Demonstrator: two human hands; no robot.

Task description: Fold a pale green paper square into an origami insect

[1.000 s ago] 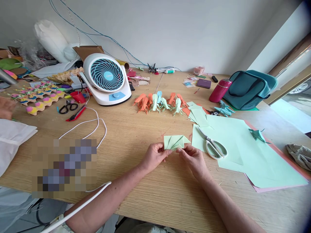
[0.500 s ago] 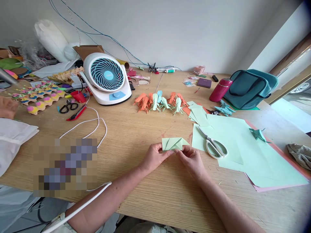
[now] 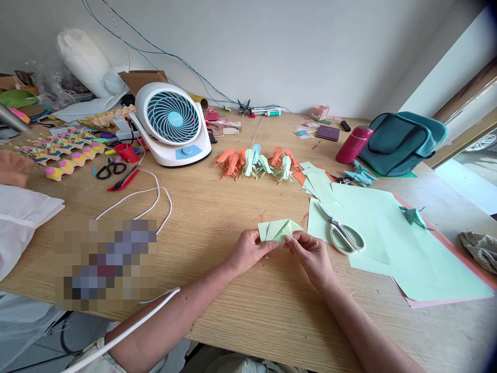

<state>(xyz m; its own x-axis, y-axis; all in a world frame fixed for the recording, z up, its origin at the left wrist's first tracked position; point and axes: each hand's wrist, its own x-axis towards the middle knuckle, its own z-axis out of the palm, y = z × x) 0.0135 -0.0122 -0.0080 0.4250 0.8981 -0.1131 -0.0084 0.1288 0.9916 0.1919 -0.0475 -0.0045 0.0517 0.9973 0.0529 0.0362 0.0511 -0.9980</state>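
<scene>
A small piece of pale green folded paper (image 3: pixel 275 229) is held up between both hands just above the table. My left hand (image 3: pixel 250 249) pinches its left lower edge, thumb in front. My right hand (image 3: pixel 310 253) grips the lower right part between thumb and fingers, where a slanted flap shows. Right of the hands, white-handled scissors (image 3: pixel 344 233) lie with blades part open on large pale green sheets (image 3: pixel 411 254). Behind the paper stand several folded paper figures (image 3: pixel 254 161) in orange, green and blue. Smaller green paper pieces (image 3: pixel 319 182) overlap beside them.
A white fan (image 3: pixel 174 124) stands at the back left, its white cable (image 3: pixel 169 199) looping forward. Black scissors (image 3: pixel 111 168) and a red cutter (image 3: pixel 123 179) lie near it. A pink bottle (image 3: pixel 354 144) and teal bag (image 3: pixel 404 142) stand back right. A teal paper figure (image 3: pixel 416 216) sits on the sheets.
The right corner of the folded paper has shifted and its flap stands out more at a slant. My right thumb has moved slightly right along the paper; my left hand keeps its hold.
</scene>
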